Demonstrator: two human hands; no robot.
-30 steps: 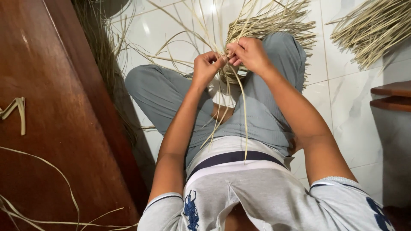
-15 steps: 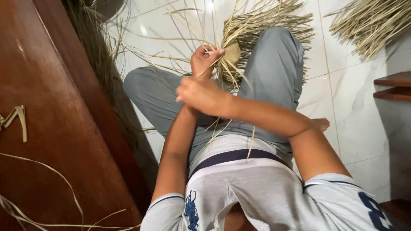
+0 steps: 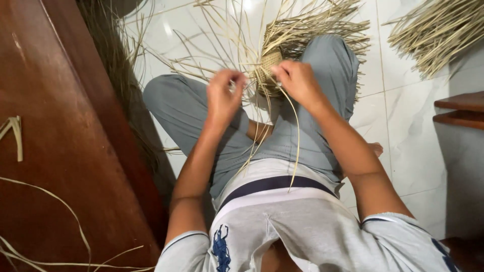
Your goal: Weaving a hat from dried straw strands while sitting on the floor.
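I sit cross-legged on white floor tiles in grey trousers. A small part-woven straw piece [image 3: 268, 64] rests over my knee, with many loose pale strips [image 3: 312, 30] fanning out from it. My right hand [image 3: 297, 80] pinches a long thin strip [image 3: 296, 146] at the woven edge; the strip hangs down toward my waist. My left hand [image 3: 224, 95] is just left of the weave, fingers curled around thin strips that run into it.
A dark red-brown wooden surface [image 3: 60, 151] fills the left side, with a few loose strips [image 3: 55, 201] lying on it. A bundle of straw strips [image 3: 433, 30] lies at the upper right. Wooden steps or a shelf edge [image 3: 461, 111] jut in at the right.
My right hand, which had crossed over to the left half a second ago, has returned to the woven piece. My left hand has dropped slightly and stays beside the weave.
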